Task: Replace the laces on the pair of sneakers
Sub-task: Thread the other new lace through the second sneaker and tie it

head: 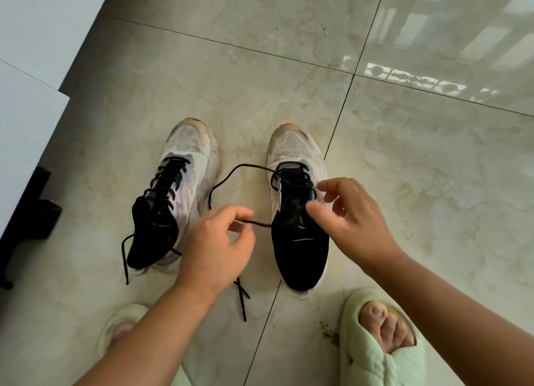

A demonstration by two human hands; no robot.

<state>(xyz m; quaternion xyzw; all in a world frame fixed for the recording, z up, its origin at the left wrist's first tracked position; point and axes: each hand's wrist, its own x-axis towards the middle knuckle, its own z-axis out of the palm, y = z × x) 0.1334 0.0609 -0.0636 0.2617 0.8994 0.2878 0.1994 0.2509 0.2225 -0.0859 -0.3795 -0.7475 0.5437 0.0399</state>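
Two white mesh sneakers with black tongues stand side by side on the floor, toes pointing away. The left sneaker point(179, 183) carries a black lace through all its eyelets, with loose ends trailing at its heel. The right sneaker point(297, 212) has a black lace point(231, 175) in its front eyelets only, and a long loop of it arcs out to the left. My left hand point(216, 241) pinches that lace between the two shoes. My right hand point(349, 209) hovers over the right sneaker's tongue, fingers spread and relaxed, holding nothing.
Glossy beige floor tiles point(433, 183) run in every direction. A white cabinet point(26, 120) and a black object point(31, 212) stand at the left. My feet in pale green slippers point(372, 345) are at the bottom. A loose lace end point(242, 297) lies between them.
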